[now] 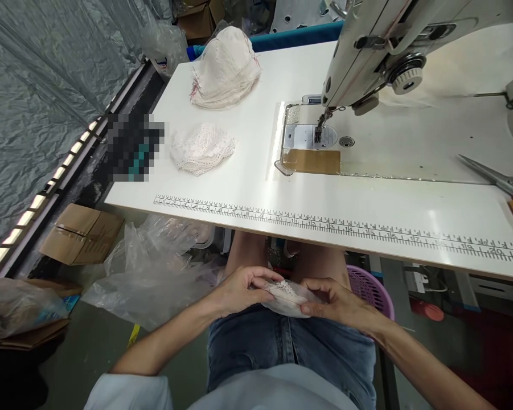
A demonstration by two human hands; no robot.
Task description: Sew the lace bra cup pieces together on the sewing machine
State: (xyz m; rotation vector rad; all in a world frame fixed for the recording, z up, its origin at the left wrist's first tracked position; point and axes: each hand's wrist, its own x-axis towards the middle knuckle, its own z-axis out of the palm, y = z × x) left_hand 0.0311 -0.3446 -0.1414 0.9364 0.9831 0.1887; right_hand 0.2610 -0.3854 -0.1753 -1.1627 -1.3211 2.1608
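Over my lap I hold a small piece of white lace fabric [285, 297], with a dotted eyelet strip along its top. My left hand [250, 290] pinches its left end between thumb and fingers. At the other end, my right hand [335, 302] grips the fabric the same way. On the white sewing table [247, 188] lies a loose heap of white lace [202, 148]. Behind that heap sits a stack of cream fabric pieces [226, 68] with reddish threads at the edges.
A sewing machine [367, 57] stands on the table, its presser foot [319, 132] over the needle plate. Scissors [501, 182] with yellow handles lie at the right edge. Below are a purple basket [373, 290], plastic bags [154, 279] and a cardboard box [81, 233].
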